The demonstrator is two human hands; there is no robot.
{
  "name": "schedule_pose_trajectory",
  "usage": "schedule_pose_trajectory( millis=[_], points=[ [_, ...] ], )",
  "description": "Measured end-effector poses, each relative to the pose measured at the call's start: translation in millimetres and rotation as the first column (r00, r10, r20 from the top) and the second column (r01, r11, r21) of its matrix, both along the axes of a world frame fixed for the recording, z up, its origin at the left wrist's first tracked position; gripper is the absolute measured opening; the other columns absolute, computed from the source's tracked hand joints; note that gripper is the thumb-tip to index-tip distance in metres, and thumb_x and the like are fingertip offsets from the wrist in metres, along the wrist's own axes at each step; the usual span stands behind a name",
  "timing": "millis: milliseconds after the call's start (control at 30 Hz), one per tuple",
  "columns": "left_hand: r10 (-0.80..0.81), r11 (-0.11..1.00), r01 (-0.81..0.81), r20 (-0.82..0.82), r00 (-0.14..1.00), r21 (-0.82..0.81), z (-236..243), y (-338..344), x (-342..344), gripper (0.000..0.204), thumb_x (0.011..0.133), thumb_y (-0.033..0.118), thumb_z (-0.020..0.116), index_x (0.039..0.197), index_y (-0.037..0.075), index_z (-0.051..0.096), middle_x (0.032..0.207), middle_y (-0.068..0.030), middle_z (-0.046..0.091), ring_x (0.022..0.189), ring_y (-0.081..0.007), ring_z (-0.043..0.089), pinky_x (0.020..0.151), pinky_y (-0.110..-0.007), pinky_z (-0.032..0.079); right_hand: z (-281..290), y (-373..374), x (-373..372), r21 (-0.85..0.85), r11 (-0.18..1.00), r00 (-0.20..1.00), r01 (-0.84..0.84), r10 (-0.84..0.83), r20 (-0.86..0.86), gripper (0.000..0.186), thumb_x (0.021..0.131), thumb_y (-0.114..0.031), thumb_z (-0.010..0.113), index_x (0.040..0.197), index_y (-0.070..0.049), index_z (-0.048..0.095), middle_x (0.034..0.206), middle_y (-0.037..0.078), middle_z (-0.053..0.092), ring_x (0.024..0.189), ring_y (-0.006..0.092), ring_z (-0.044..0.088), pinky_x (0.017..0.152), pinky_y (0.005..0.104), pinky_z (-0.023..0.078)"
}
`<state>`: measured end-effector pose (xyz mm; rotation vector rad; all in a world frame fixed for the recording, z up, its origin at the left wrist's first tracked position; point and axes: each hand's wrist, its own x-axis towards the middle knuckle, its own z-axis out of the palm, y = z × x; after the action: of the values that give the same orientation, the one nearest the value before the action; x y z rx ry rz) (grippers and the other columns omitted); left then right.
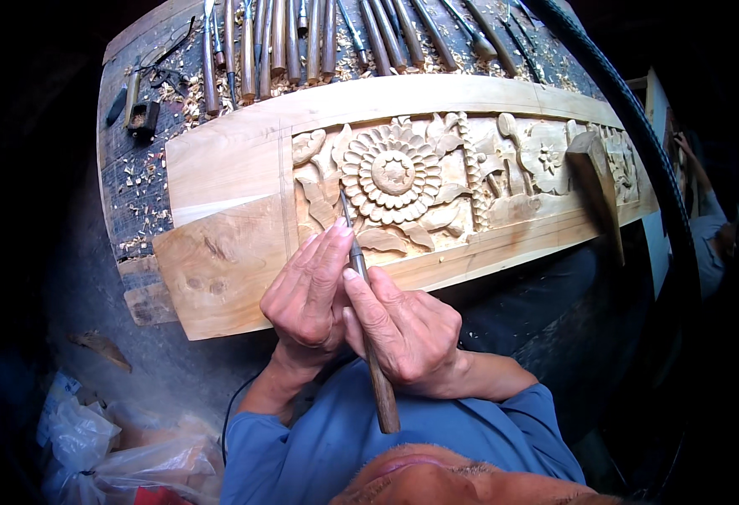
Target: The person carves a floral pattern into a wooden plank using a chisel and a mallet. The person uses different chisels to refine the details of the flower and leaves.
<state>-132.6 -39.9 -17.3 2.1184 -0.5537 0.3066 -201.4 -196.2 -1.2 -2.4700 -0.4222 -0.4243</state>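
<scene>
A carving chisel (378, 370) with a long brown wooden handle slants up between my hands. Its thin metal blade reaches the wood at the lower left of a carved sunflower (393, 172). My left hand (309, 290) is closed at the blade end, its fingertips against the shank. The right hand (407, 328) grips the upper handle, fingers pressed along it. Under them lies a pale wooden board (226, 172), carved in relief with leaves, flowers and a twisted-rope divider. A wooden clamp-like piece (596, 177) stands over the board's right part.
Several chisels (292, 42) lie in a row along the far side of the worn workbench (138, 206), among wood shavings. A small dark block (142, 119) sits at the far left. Plastic bags (83, 438) lie at the lower left. A thick dark cable (630, 101) crosses the right side, where another person (710, 236) is partly visible.
</scene>
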Motion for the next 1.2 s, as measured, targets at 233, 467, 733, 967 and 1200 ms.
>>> schedule_pose_trajectory(
  millis=[233,467,733,967,1200],
  points=[
    [-0.067,0.988,0.06,0.049,0.997,0.143,-2.5,4.1,-1.4,0.03,0.097,0.01,0.065,0.121,-0.004,0.075,0.12,-0.0229,0.078,0.113,-0.0368,0.077,0.101,-0.048,0.061,-19.5,1.8,-6.7,0.014,1.0,0.997,-0.011,0.01,0.076,0.034,0.091,-0.008,0.077,0.12,0.009,0.074,0.101,0.028,0.077,0.074,0.0277,0.077,0.065,0.0337,0.062],
    [-0.083,0.993,0.067,0.159,0.984,0.101,3.6,4.4,0.2,0.025,0.093,0.003,0.071,0.117,-0.002,0.076,0.118,-0.0199,0.078,0.109,-0.0348,0.078,0.099,-0.045,0.062,-21.5,-15.4,-9.1,0.086,0.995,0.99,-0.044,0.032,0.134,0.039,0.095,-0.012,0.075,0.128,0.008,0.069,0.101,0.028,0.077,0.078,0.0319,0.078,0.07,0.0374,0.064],
    [-0.132,0.979,0.099,0.185,0.974,0.181,28.0,31.4,-11.9,0.027,0.092,0.008,0.083,0.118,0.004,0.077,0.078,-0.0044,0.071,0.064,-0.017,0.067,0.059,-0.032,0.054,-17.0,-114.1,27.0,-0.144,0.883,0.851,0.447,-0.37,0.373,0.035,0.102,0.004,0.061,0.137,0.009,0.063,0.121,0.025,0.075,0.111,0.0381,0.076,0.102,0.0429,0.059],
    [0.035,0.93,-0.093,0.165,0.986,0.357,-6.3,49.2,-1.8,0.033,0.092,0.018,0.087,0.119,0.002,0.078,0.062,-0.0001,0.05,0.05,-0.0173,0.047,0.048,-0.035,0.035,-21.5,-151.1,47.6,-0.21,0.789,0.803,0.578,-0.505,0.316,0.035,0.101,0.004,0.066,0.136,0.006,0.066,0.129,0.024,0.075,0.122,0.0365,0.073,0.098,0.0405,0.061],
    [0.032,0.897,-0.055,0.06,0.998,0.438,-2.3,47.3,-0.6,0.039,0.102,0.03,0.079,0.126,0.001,0.072,0.061,0.0022,0.047,0.047,-0.0154,0.042,0.046,-0.032,0.032,-23.6,-149.4,44.1,-0.305,0.775,0.831,0.553,-0.484,0.275,0.032,0.101,0.006,0.066,0.133,0.008,0.065,0.128,0.024,0.075,0.115,0.0375,0.074,0.091,0.0388,0.064]
  ],
)
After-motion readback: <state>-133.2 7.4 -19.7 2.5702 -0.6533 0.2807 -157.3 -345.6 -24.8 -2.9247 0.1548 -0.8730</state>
